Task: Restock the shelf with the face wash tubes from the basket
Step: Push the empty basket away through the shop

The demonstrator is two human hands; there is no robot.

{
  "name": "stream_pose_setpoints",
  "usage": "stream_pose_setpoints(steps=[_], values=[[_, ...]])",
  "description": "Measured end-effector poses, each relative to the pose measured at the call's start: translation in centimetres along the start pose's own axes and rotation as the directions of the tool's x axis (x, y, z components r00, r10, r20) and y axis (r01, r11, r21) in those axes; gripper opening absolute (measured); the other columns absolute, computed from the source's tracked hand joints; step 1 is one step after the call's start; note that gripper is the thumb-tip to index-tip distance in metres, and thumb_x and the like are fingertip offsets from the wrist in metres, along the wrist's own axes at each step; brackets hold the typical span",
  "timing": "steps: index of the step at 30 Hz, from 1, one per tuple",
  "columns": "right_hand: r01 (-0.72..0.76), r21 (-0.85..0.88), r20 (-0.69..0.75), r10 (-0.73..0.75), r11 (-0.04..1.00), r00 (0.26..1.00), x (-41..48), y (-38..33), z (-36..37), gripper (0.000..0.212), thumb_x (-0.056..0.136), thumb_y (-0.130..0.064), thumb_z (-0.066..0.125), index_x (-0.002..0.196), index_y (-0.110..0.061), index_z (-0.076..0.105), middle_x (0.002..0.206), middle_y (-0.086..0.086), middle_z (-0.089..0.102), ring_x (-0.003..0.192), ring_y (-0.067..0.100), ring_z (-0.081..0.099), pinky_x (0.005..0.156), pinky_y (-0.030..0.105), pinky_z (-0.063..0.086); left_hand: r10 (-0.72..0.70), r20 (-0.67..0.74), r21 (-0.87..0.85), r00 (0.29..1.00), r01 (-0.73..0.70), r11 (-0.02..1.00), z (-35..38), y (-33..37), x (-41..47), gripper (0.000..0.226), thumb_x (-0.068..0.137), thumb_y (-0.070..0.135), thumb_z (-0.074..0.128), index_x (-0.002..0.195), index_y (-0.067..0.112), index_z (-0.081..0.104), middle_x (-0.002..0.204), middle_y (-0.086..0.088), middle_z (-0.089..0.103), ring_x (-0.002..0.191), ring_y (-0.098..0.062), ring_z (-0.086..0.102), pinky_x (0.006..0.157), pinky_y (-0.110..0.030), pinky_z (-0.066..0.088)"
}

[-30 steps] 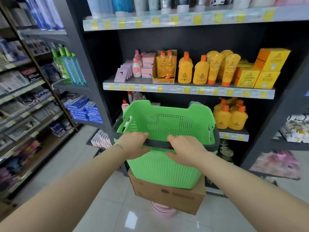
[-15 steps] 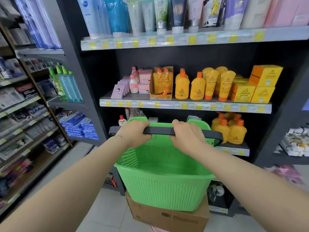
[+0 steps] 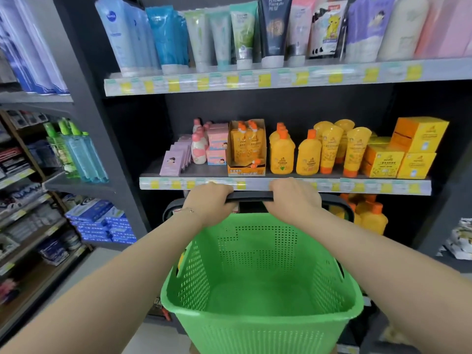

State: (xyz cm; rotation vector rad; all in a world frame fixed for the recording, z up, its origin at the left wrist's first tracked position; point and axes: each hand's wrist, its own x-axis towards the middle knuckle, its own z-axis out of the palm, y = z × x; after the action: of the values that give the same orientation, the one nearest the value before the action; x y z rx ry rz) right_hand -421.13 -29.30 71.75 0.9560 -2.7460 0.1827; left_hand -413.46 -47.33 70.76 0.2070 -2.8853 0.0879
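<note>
A green perforated plastic basket (image 3: 260, 315) hangs in front of me by its dark grey handle (image 3: 249, 195). My left hand (image 3: 209, 203) and my right hand (image 3: 293, 198) both grip that handle, side by side. I can see the basket's inside; nothing lies in the part that shows. Face wash tubes (image 3: 245, 34) stand in a row, caps down, on the top shelf (image 3: 281, 77), above my hands.
The middle shelf (image 3: 281, 185) carries yellow bottles (image 3: 306, 154), orange boxes (image 3: 408, 149) and pink items (image 3: 214, 144). More yellow bottles (image 3: 367, 215) stand on the shelf below. A second shelving unit (image 3: 38, 175) with blue boxes fills the left side.
Both hands lifted the basket off the cardboard box by its handle. The basket now hangs higher and closer, and my view has risen toward the top shelf.
</note>
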Motion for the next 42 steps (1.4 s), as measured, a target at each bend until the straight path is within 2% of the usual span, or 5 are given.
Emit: stream_pose_setpoints(steps=[11, 19, 29, 36, 42], values=[[0.203, 0.004, 0.027, -0.203, 0.979, 0.979, 4.5, -5.7, -2.0, 0.016, 0.078, -0.031, 0.06, 0.073, -0.02, 0.05, 0.07, -0.002, 0.05, 0.066, 0.027, 0.053, 0.054, 0.029, 0.043, -0.182, 0.05, -0.057, 0.982, 0.185, 0.981, -1.3, -5.5, -2.7, 0.024, 0.095, 0.034, 0.047, 0.08, 0.017, 0.053, 0.066, 0.002, 0.05, 0.064, -0.025, 0.049, 0.055, -0.031, 0.034], [0.443, 0.119, 0.015, -0.448, 0.888, 0.894, 6.3, -12.4, -1.6, 0.015, 0.077, -0.033, 0.059, 0.075, -0.019, 0.053, 0.072, 0.0, 0.052, 0.071, 0.029, 0.054, 0.056, 0.029, 0.04, -0.454, 0.008, 0.044, 0.891, 0.454, 0.89, -3.9, -8.9, -9.1, 0.021, 0.094, 0.034, 0.047, 0.077, 0.022, 0.051, 0.065, 0.003, 0.05, 0.066, -0.026, 0.054, 0.058, -0.033, 0.048], [0.734, 0.3, -0.074, -0.752, 0.609, 0.655, 2.4, -25.2, -0.2, 0.013, 0.076, -0.03, 0.059, 0.076, -0.017, 0.058, 0.068, -0.001, 0.059, 0.064, 0.023, 0.059, 0.056, 0.029, 0.048, -0.778, -0.068, 0.225, 0.624, 0.769, 0.598, -7.4, -10.6, -23.1, 0.019, 0.092, 0.036, 0.048, 0.1, 0.025, 0.06, 0.079, 0.004, 0.062, 0.074, -0.024, 0.061, 0.062, -0.032, 0.051], [0.861, 0.356, -0.151, -0.887, 0.363, 0.437, -4.0, -35.0, 0.3, 0.016, 0.077, -0.032, 0.06, 0.081, -0.017, 0.061, 0.068, 0.0, 0.056, 0.068, 0.026, 0.057, 0.056, 0.03, 0.037, -0.9, -0.141, 0.317, 0.412, 0.88, 0.354, -9.1, -11.3, -34.5, 0.013, 0.091, 0.04, 0.046, 0.09, 0.028, 0.05, 0.08, 0.004, 0.062, 0.072, -0.023, 0.06, 0.057, -0.03, 0.045], [0.9, 0.406, -0.199, -0.946, 0.157, 0.255, -10.1, -45.4, 0.1, 0.014, 0.079, -0.031, 0.06, 0.075, -0.018, 0.06, 0.064, -0.002, 0.059, 0.057, 0.018, 0.057, 0.052, 0.028, 0.051, -0.943, -0.212, 0.351, 0.256, 0.92, 0.171, -11.2, -13.1, -44.6, 0.016, 0.091, 0.039, 0.047, 0.08, 0.027, 0.045, 0.07, 0.006, 0.05, 0.064, -0.022, 0.048, 0.057, -0.03, 0.037]])
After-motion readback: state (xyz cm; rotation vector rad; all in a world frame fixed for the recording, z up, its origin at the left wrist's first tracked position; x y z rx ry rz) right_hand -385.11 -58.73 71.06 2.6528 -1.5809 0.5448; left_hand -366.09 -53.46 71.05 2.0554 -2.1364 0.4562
